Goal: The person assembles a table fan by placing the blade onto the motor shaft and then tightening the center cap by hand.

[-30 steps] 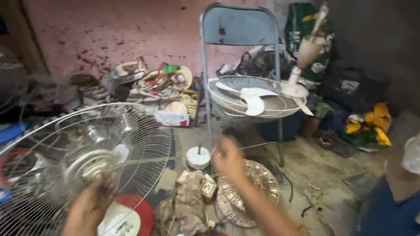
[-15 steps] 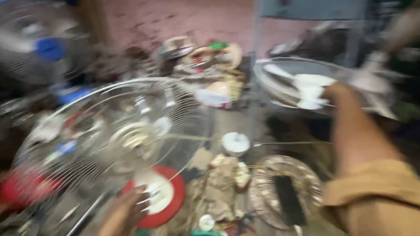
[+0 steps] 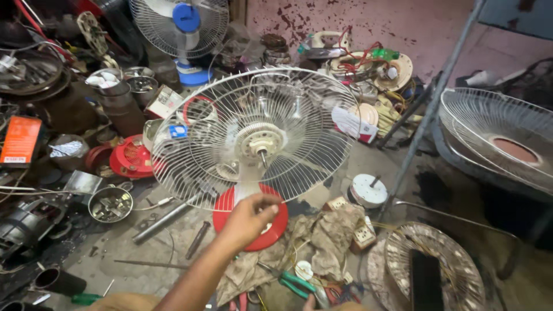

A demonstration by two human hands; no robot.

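At the far left of the frame the floor (image 3: 115, 253) is crowded with motor parts, a metal bowl of small hardware (image 3: 110, 204) and a loose steel rod (image 3: 164, 219), so there is little free room on that side.

At centre stands the fan with its rear wire guard (image 3: 256, 135) fitted, on a red round base (image 3: 253, 222), the bare motor shaft (image 3: 263, 155) pointing out of the hub. The guard looks light and springy; thin wires would bend under a hard squeeze, so the stiffer outer ring or the hub seems the better place to hold. The fan probably tips easily, being top-heavy on a small base.

The left hand (image 3: 249, 217) reaches up from bottom centre, just under the guard's lower rim. Its grip is narrow, fingertips pinched together; whether they hold something small I cannot tell. Of the right hand (image 3: 314, 303), only a sliver shows at the bottom edge, above green-handled pliers (image 3: 296, 284) and a rag (image 3: 322, 242); its grip cannot be judged.

To the right, a chair leg (image 3: 438, 98) and another wire guard (image 3: 495, 138) hem the space.
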